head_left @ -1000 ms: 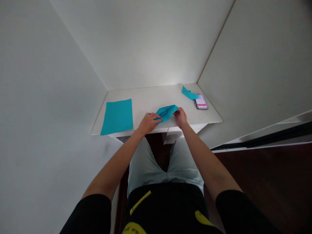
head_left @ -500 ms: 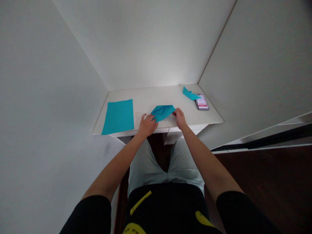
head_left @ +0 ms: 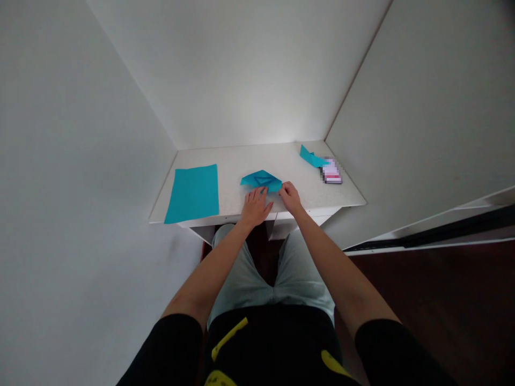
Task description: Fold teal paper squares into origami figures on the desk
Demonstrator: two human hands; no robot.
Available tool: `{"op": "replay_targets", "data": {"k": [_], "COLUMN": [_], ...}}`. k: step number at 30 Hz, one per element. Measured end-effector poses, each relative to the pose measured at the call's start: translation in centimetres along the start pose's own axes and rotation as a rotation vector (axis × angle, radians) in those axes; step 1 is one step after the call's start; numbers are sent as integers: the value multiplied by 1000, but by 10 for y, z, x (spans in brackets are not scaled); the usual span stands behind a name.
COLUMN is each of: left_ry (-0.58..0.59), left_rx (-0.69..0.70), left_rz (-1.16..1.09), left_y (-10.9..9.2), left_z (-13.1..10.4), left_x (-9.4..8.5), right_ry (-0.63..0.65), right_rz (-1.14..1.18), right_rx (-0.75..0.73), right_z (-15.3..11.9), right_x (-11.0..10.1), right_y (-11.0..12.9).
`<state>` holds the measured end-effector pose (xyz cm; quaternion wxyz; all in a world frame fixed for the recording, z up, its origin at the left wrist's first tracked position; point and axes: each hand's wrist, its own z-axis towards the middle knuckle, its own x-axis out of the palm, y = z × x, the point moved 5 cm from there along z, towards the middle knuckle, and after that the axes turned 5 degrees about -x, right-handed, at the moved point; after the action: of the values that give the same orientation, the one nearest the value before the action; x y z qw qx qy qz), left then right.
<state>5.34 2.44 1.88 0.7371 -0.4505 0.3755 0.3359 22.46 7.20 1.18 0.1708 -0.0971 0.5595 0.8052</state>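
Observation:
A partly folded sheet of blue paper [head_left: 261, 178] lies near the middle of the white desk, its creases and a raised inner fold showing. My left hand [head_left: 256, 205] rests along its near edge, palm down, fingers stretched out and touching the paper. At the paper's right corner, my right hand [head_left: 290, 197] pinches the edge between thumb and bent fingers. The underside of the fold is hidden.
To the left lies a flat blue sheet [head_left: 192, 193], reaching the desk's front edge. A folded blue paper piece [head_left: 309, 156] touches a pixelated phone-like object [head_left: 332, 171] at the right. White walls close in the desk [head_left: 237, 158] behind and on both sides.
The folded paper has turned and shifted a little left. My left hand has slid right along its near edge, and my right hand has come slightly left and nearer.

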Motion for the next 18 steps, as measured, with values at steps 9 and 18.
{"op": "replay_targets", "data": {"k": [9,18], "left_ry": [14,-27], "left_rx": [21,81], "left_rz": [131,241], "left_y": [-1,-9], "left_z": [-3,-8], "left_x": [6,-1], "right_ry": [-174,87], "right_rz": [123,-728], "right_rx": [58,-170], "right_z": [0,1], "right_x": [-2,-9], "right_y": [-8,37]}}
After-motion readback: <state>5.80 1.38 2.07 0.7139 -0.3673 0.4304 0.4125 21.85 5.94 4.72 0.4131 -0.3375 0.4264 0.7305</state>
